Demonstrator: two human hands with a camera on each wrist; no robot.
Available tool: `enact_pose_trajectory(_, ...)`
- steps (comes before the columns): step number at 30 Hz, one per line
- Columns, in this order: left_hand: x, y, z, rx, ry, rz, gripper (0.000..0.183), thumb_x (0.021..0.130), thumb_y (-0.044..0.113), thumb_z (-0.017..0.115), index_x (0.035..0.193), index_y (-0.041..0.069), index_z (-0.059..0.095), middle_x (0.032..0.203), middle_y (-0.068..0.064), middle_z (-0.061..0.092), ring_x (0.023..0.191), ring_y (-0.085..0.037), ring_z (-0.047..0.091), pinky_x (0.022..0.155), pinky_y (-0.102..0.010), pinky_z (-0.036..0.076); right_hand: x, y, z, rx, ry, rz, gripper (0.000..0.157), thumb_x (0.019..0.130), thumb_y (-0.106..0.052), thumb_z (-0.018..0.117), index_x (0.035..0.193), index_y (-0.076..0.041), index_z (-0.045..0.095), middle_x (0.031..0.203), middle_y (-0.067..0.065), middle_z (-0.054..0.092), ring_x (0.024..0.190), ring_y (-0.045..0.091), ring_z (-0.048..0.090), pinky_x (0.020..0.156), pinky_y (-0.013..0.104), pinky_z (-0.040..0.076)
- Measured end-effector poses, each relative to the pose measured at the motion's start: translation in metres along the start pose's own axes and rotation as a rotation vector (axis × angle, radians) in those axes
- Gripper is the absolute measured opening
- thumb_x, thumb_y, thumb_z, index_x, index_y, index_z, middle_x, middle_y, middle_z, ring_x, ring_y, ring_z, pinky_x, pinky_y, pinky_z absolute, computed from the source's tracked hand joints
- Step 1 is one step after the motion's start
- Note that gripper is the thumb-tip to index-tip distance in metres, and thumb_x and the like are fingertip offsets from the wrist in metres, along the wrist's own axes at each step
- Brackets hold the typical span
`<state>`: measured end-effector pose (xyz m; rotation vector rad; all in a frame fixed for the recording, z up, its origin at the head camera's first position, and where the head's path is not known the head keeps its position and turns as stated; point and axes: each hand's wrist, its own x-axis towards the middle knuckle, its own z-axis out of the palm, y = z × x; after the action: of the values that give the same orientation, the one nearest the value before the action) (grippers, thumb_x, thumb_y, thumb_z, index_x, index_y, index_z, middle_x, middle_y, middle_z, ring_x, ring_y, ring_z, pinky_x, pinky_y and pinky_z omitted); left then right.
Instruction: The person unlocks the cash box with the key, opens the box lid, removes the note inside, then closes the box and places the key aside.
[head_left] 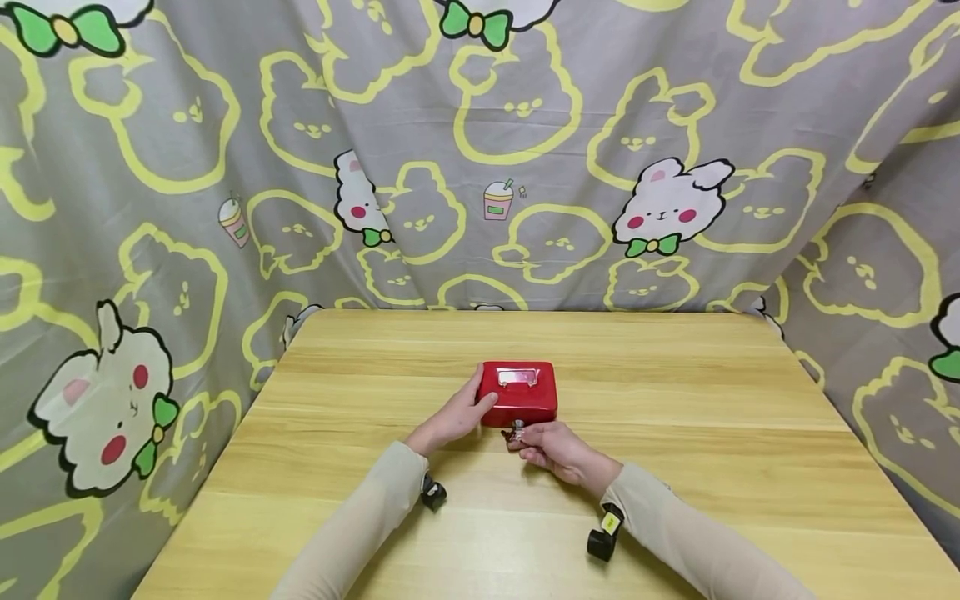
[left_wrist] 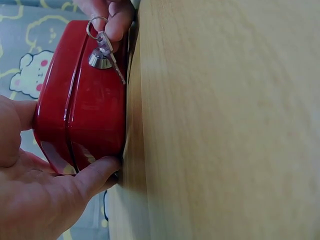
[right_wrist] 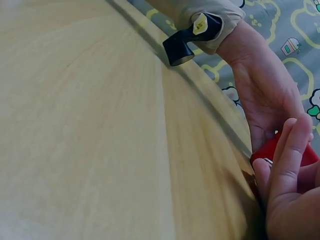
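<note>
The left hand [head_left: 456,413] grips the left side of a glossy red rectangular box [head_left: 525,402] on the wooden tabletop [head_left: 675,392]. The right hand [head_left: 564,454] pinches ringed silvery keys [left_wrist: 106,46] at its near-side lock [left_wrist: 99,60].

A light wood-grain surface [head_left: 675,392] is bordered at left, back and right by gray curtain fabric [head_left: 420,125], printed with yellow-outlined cartoon animals [head_left: 522,108], white rabbits [head_left: 667,200] in green bows [head_left: 652,245] and pink drink cups [head_left: 497,205]. The cloth is softly creased; a pale sheen is seen across the near wood.
</note>
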<state>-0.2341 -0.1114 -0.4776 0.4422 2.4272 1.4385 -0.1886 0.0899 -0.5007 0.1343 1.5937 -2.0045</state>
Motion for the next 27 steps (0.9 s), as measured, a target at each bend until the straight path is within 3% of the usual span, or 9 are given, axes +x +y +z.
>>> enact_pose_trajectory(10, -0.001, 0.000, 0.002, 0.015, 0.007, 0.001, 0.069, 0.102, 0.027, 0.043, 0.151, 0.004, 0.000, 0.155, -0.016, 0.013, 0.139, -0.030, 0.019, 0.112, -0.044, 0.018, -0.001, -0.001, 0.000, 0.020, -0.011, 0.011, 0.029, 0.097, -0.001, 0.045, 0.119, 0.019, 0.047, 0.090, 0.013, 0.068, 0.059, 0.004, 0.059, 0.057, 0.013, 0.049)
enact_pose_trajectory(14, -0.013, 0.021, -0.001, -0.004, 0.000, 0.009, 0.067, 0.102, 0.020, 0.042, 0.150, 0.000, 0.001, 0.154, -0.022, 0.013, 0.139, -0.035, 0.018, 0.111, -0.048, 0.018, -0.002, -0.002, 0.000, 0.012, -0.019, 0.016, 0.029, 0.098, -0.001, 0.044, 0.119, 0.019, 0.047, 0.089, 0.012, 0.068, 0.060, 0.003, 0.059, 0.057, 0.012, 0.049)
enact_pose_trajectory(17, -0.013, 0.023, -0.002, -0.011, -0.004, 0.003, 0.066, 0.102, 0.018, 0.043, 0.150, -0.001, 0.001, 0.154, -0.023, 0.011, 0.139, -0.037, 0.016, 0.111, -0.050, 0.017, -0.001, -0.002, -0.001, 0.007, -0.022, 0.024, 0.029, 0.097, -0.001, 0.043, 0.119, 0.019, 0.047, 0.088, 0.011, 0.068, 0.059, 0.003, 0.059, 0.056, 0.011, 0.048)
enact_pose_trajectory(21, -0.001, 0.002, 0.001, -0.005, 0.002, 0.000, 0.069, 0.102, 0.024, 0.043, 0.151, 0.004, 0.000, 0.155, -0.018, 0.010, 0.140, -0.033, 0.016, 0.112, -0.049, 0.016, 0.000, -0.001, -0.001, -0.012, -0.014, 0.023, 0.028, 0.097, -0.001, 0.044, 0.117, 0.019, 0.050, 0.088, 0.012, 0.068, 0.058, 0.004, 0.058, 0.055, 0.012, 0.048)
enact_pose_trajectory(27, 0.000, 0.000, 0.000, -0.002, 0.006, -0.003, 0.070, 0.101, 0.027, 0.044, 0.151, 0.004, 0.001, 0.155, -0.017, 0.012, 0.140, -0.030, 0.017, 0.112, -0.046, 0.017, -0.001, 0.001, -0.006, -0.174, 0.019, -0.047, 0.028, 0.096, -0.003, 0.049, 0.114, 0.018, 0.055, 0.092, 0.016, 0.067, 0.056, 0.008, 0.059, 0.056, 0.020, 0.053)
